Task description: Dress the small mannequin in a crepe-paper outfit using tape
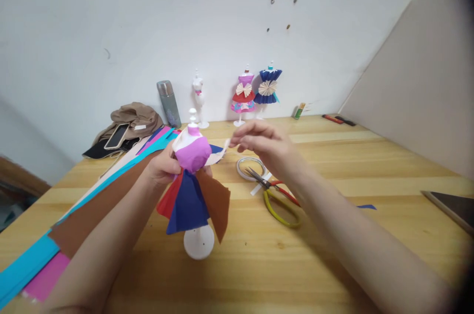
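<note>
Head view: my left fingers (170,165) grasp a miniature dress form (194,153), long axis nearly upright, neck knob (192,117) uppermost, my right fingers (252,128) pinching a pale strip (217,157).

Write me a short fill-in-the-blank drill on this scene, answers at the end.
1. The front mannequin is held by the person's ____ hand.
2. Its blue panel hangs between a red panel and a ____ panel.
3. The scissors pair a red handle with a ____ one.
4. Near the wall stand ____ other mannequins.

Missing words: left; brown; yellow; three.
</note>
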The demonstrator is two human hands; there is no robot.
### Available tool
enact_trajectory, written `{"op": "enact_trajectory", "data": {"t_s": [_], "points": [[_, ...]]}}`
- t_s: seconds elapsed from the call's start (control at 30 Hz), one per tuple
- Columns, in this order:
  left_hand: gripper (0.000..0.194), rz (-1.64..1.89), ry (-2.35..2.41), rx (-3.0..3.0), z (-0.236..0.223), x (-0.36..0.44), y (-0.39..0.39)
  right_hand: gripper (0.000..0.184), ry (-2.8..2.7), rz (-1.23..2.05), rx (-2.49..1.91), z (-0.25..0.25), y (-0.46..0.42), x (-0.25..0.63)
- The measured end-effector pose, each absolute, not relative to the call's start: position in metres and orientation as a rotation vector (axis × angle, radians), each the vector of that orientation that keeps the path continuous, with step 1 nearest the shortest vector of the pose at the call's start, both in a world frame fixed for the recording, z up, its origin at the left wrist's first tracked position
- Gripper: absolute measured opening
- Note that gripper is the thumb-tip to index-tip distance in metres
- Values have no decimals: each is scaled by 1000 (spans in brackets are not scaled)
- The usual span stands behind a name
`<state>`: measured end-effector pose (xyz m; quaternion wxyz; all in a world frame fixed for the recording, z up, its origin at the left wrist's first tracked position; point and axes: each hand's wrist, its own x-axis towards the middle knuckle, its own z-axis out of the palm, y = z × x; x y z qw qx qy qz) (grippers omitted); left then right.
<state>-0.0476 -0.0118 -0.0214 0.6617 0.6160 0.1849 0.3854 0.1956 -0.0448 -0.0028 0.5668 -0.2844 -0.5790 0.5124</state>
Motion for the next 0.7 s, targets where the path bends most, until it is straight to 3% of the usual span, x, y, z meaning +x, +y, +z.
{"op": "enact_trajectory", "data": {"t_s": [0.4, 0.47, 0.57, 0.7], "points": [[46, 812, 396, 1470, -18, -46, -11, 41, -1517, 1520, -632, -25, -42, 182], [47, 820, 448, 1460, -18, -46, -12, 38, -1578, 1517, -634, -22, -45, 179], [46, 857, 467, 1477, -18, -47, -11, 17, -1640, 1431, -722, -17, -51, 178], [45, 860, 376, 1501, -22, -49, -6, 15, -1610, 1343, -763, -12, -53, 183]]}}
